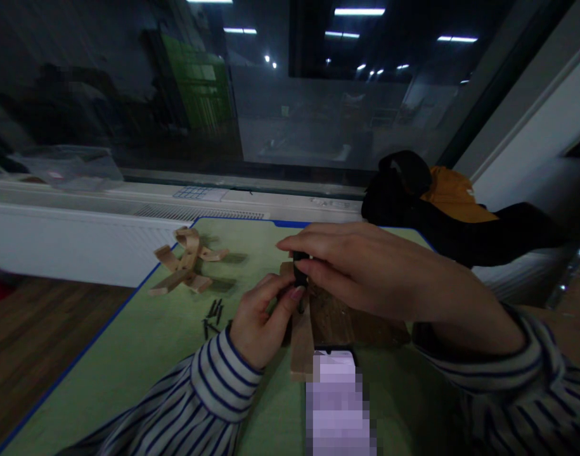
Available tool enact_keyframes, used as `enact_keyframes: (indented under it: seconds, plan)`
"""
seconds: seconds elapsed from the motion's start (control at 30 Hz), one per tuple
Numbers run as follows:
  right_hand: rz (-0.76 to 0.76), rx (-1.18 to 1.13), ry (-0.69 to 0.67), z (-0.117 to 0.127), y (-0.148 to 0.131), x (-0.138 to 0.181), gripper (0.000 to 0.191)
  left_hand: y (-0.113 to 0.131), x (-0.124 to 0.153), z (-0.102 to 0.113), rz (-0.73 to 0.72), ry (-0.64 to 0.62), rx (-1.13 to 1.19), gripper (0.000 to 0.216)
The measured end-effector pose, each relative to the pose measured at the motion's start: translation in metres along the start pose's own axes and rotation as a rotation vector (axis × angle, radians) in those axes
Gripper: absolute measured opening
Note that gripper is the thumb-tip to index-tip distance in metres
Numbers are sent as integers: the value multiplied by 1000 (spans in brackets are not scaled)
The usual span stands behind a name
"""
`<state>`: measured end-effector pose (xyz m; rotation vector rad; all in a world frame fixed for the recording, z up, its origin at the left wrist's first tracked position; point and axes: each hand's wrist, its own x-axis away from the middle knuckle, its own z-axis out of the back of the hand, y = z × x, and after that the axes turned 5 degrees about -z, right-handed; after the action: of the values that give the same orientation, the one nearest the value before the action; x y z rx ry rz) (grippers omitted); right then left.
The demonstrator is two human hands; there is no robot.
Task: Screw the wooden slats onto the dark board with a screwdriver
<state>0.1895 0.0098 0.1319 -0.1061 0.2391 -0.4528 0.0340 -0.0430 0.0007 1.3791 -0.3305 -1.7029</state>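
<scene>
A short black-handled screwdriver point(300, 269) stands upright over a narrow light wooden strip point(302, 351). My right hand point(366, 263) grips the handle from the right, fingers near its top. On the left, my left hand point(264, 316) is closed in a pinch at the tool's lower end, over the strip. What lies between those fingertips is hidden. Beneath the strip is a brown wooden block point(335, 320), partly covered by my right hand. Several dark screws point(215, 311) lie on the table left of my left hand.
An assembled wooden piece with curved arms point(187, 261) sits at the table's point(142, 354) back left. A lit phone point(340, 405) lies in front of the strip. Behind are a windowsill, a plastic bag point(71, 168), and black and orange clothing point(454, 196).
</scene>
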Motion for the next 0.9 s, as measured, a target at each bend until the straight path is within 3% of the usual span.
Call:
enact_keyframes:
  seconds: [0.27, 0.4, 0.67, 0.9]
  plan:
    - [-6, -20, -49, 1, -1, -2, 26, 0, -1, -1, -15, 81, 15, 19]
    - [-27, -11, -37, 1, -2, -1, 27, 1, 0, -1, 2, 65, 5, 10]
    - [13, -8, -17, -1, -2, -1, 32, 2, -1, 1, -15, 0, -7, 14]
    - [4, -14, -29, 0, -2, -2, 30, 2, -1, 0, -18, 41, 16, 19]
